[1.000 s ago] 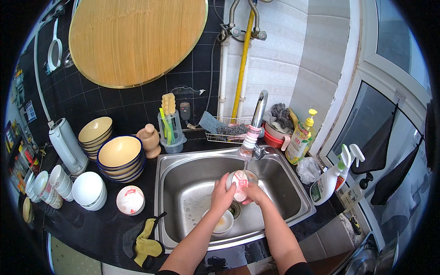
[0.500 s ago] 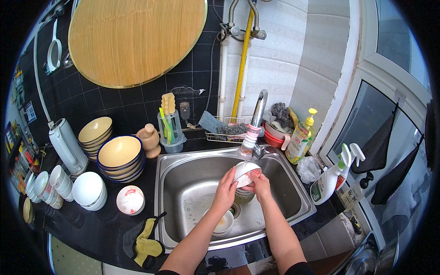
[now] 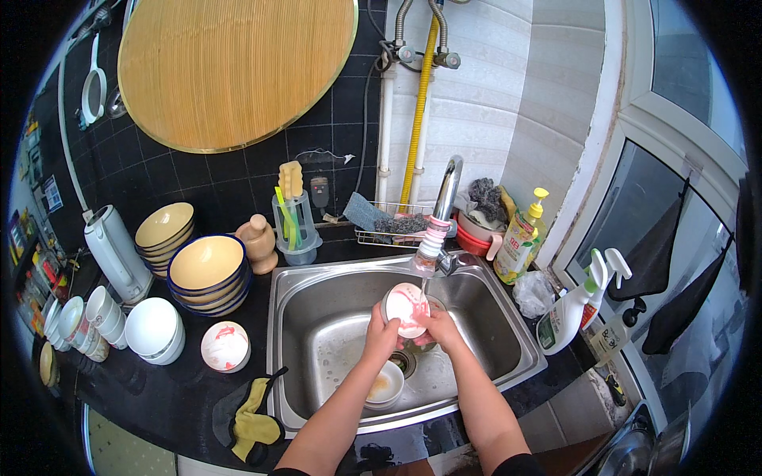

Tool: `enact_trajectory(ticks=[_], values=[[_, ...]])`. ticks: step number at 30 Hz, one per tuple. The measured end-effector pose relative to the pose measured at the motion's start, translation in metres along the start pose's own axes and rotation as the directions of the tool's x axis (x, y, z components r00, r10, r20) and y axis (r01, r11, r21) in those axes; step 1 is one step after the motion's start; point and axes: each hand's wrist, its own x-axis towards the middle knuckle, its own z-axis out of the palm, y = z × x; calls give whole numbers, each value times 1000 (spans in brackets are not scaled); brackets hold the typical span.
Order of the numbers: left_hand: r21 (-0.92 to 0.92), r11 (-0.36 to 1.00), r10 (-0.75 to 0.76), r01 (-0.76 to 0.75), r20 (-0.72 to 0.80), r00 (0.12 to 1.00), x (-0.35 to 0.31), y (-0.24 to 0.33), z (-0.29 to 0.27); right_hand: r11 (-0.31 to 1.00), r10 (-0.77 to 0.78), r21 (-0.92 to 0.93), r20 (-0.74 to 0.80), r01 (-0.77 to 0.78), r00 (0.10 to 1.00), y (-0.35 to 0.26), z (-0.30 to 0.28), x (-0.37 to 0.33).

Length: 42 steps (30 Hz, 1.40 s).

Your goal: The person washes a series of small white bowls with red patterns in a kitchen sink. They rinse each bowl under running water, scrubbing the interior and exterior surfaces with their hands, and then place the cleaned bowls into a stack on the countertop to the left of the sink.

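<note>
Under the tap (image 3: 446, 194), a small white bowl with a red pattern (image 3: 403, 308) is tilted so that its inside faces me. My left hand (image 3: 381, 332) is closed around its left side. My right hand (image 3: 441, 327) grips the right rim, its fingers partly hidden. A thin stream of water falls from the tap's pink-and-white nozzle (image 3: 429, 250) at the bowl's right edge. Below my hands, another white bowl (image 3: 386, 389) with a brownish stain sits in the steel sink (image 3: 317, 325), beside the drain (image 3: 405, 362). Something rounded behind the held bowl is mostly hidden.
Left of the sink stand a red-patterned bowl (image 3: 225, 347), stacked white bowls (image 3: 155, 329), blue-rimmed bowls (image 3: 208, 266) and a yellow-and-black glove (image 3: 256, 424). Right of it are a pump bottle (image 3: 520, 244), a plastic bag (image 3: 533, 293) and spray bottles (image 3: 567, 317).
The held bowl has moved down and left and turned, so its red-patterned inside now faces me. Both hands moved with it; the right hand shifted slightly left.
</note>
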Motion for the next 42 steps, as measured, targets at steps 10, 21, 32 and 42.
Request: enact_trajectory(ticks=[10, 21, 32, 42], values=[[614, 765, 204, -194, 54, 977, -15, 18, -3, 740, -493, -606, -194, 292, 848, -9, 1, -9], [871, 105, 504, -479, 369, 781, -35, 69, -32, 849, -129, -470, 259, 241, 957, 23, 13, 3], [896, -125, 471, -427, 432, 769, -62, 88, -74, 283, 369, -929, 334, 238, 867, 35, 40, -9], [955, 208, 446, -212, 100, 890, -79, 106, -103, 439, -536, -840, 41, 319, 843, 10, 31, -17]])
